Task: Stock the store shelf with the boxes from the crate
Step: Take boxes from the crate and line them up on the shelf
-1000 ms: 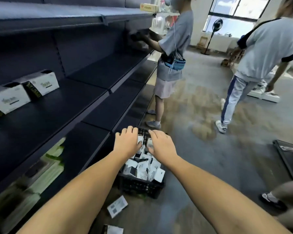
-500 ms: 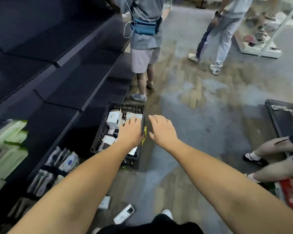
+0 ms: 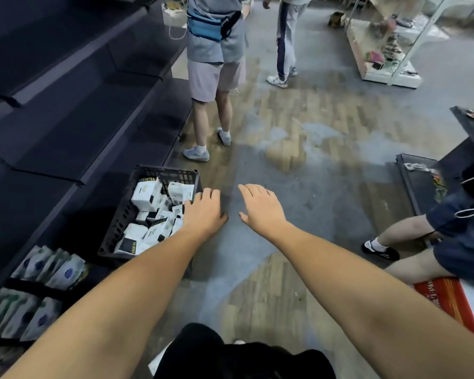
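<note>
Looked down on a worn floor (image 3: 298, 127) of wood-pattern planks with grey patches, beside a dark store shelf (image 3: 93, 132) running along the left side. Found the crate (image 3: 164, 173) low on the left, on the floor just beside the foot of the shelf.

Held the left hand (image 3: 205, 212) palm down over the right rim of the crate, fingers loosely stretched and reaching toward the nearest boxes (image 3: 145, 196). Could not tell if the fingertips touched a box or the rim; gripped nothing that could be seen. Held the right hand (image 3: 260, 206) just beside the left one, apart from the crate and over bare floor, palm down, fingers straight and a little spread, thumb out, with nothing in it.

Noted the crate as black plastic with lattice walls, filled with many small boxes. Saw the boxes as white cartons with black panels, one black panel carrying pale lettering too small to read. Saw them lying in disorder, tilted and leaning on each other, some flat, some on edge.

Noticed white pouches (image 3: 63, 272) with blue round marks standing in rows on the low shelf, nearer to the camera than the crate. Saw one person in shorts with a blue waist bag (image 3: 203, 26) standing farther along the shelf, another person (image 3: 285, 36) in striped trousers behind, and a seated person's legs (image 3: 411, 242) at the right edge. Saw a glass display case (image 3: 389, 50) at the far right.
</note>
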Available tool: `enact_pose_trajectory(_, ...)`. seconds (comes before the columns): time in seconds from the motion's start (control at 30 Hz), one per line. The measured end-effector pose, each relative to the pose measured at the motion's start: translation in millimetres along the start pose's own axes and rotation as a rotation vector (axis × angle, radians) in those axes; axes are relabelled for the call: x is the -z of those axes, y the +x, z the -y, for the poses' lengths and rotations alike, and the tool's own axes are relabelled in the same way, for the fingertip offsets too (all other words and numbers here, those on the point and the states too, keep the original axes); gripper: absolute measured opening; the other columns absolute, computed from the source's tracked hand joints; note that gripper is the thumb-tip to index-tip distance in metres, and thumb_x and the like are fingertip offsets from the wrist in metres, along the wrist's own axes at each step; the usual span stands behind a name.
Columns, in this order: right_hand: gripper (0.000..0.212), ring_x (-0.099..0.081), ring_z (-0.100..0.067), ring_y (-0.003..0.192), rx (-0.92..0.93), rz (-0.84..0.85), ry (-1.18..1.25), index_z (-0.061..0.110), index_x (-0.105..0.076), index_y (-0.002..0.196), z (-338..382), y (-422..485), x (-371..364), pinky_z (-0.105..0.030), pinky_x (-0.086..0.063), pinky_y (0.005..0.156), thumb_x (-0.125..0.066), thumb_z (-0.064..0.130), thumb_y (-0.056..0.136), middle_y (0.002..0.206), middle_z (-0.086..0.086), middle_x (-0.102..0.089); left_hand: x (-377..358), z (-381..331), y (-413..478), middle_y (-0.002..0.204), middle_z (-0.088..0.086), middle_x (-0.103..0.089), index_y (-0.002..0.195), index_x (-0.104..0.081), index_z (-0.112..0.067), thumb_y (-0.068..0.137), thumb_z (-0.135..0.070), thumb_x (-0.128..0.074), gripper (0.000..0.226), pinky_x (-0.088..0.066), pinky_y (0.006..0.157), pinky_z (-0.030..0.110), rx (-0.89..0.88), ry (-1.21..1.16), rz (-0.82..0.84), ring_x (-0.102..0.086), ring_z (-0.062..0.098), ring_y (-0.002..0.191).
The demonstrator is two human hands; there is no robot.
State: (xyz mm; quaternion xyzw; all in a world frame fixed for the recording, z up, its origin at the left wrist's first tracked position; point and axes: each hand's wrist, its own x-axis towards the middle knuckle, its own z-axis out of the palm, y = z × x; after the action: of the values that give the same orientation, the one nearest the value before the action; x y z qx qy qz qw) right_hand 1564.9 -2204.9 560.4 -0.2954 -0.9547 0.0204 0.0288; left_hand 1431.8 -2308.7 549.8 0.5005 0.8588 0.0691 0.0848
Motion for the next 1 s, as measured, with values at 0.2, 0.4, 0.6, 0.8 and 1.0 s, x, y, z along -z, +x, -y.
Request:
enact_pose_trajectory(0.2, 0.072, -0.036, -0.023, 0.138, 0.100, 0.067, -0.027, 0.013, -0.031, 0.150, 4.0, 51.2, -6.7, -0.037, -0.030, 0.111, -0.063, 0.038, 0.090, 0.148, -0.004, -0.041, -12.1, 24.8, 36.5, 0.127, 0.004, -0.046, 0.123, -0.044, -0.017, 0.091, -0.044, -0.054, 0.043, -0.038, 0.093, 0.045, 0.083, -0.074, 0.008, -0.047, 0.028, 0.119)
enact_pose_trajectory(0.4, 0.073, -0.034, -0.022, 0.139, 0.189, 0.119, -0.025, 0.014, -0.030, 0.150, 20.8, 117.6, -22.9, -0.037, -0.030, 0.111, -0.063, 0.037, 0.090, 0.149, -0.003, -0.040, -22.0, 68.9, 72.2, 0.123, 0.009, -0.051, 0.119, -0.046, -0.013, 0.095, -0.043, -0.050, 0.038, -0.040, 0.088, 0.044, 0.222, -0.117, 0.009, -0.050, 0.031, 0.114)
enact_pose_trajectory(0.6, 0.072, -0.034, -0.024, 0.137, 0.265, 0.139, 0.011, 0.014, -0.029, 0.150, 34.2, 172.1, -26.0, -0.038, -0.035, 0.105, -0.064, 0.036, 0.090, 0.149, -0.004, -0.039, -7.8, 114.5, 85.9, 0.123, 0.005, -0.051, 0.118, -0.047, -0.015, 0.095, -0.043, -0.048, 0.036, -0.040, 0.088, 0.044, 0.334, -0.107, 0.002, -0.050, 0.029, 0.114)
enact_pose_trajectory(0.8, 0.070, -0.034, -0.024, 0.137, 0.422, 0.186, 0.001, 0.015, -0.028, 0.150, 44.2, 221.1, -35.9, -0.039, -0.039, 0.101, -0.061, 0.033, 0.092, 0.148, -0.004, -0.038, -14.2, 140.9, 89.6, 0.130, 0.006, -0.048, 0.127, -0.044, -0.016, 0.096, -0.042, -0.051, 0.041, -0.041, 0.093, 0.046, 0.587, -0.152, -0.004, -0.048, 0.029, 0.118)
enact_pose_trajectory(1.0, 0.072, -0.035, -0.023, 0.136, 0.635, 0.218, 0.010, 0.017, -0.029, 0.149, 31.1, 277.8, -45.7, -0.038, -0.041, 0.101, -0.065, 0.032, 0.089, 0.146, -0.002, -0.039, -18.2, 123.4, 112.2, 0.127, 0.008, -0.048, 0.126, -0.045, -0.012, 0.095, -0.038, -0.050, 0.040, -0.039, 0.090, 0.042, 0.812, -0.147, -0.055, -0.048, 0.029, 0.117)
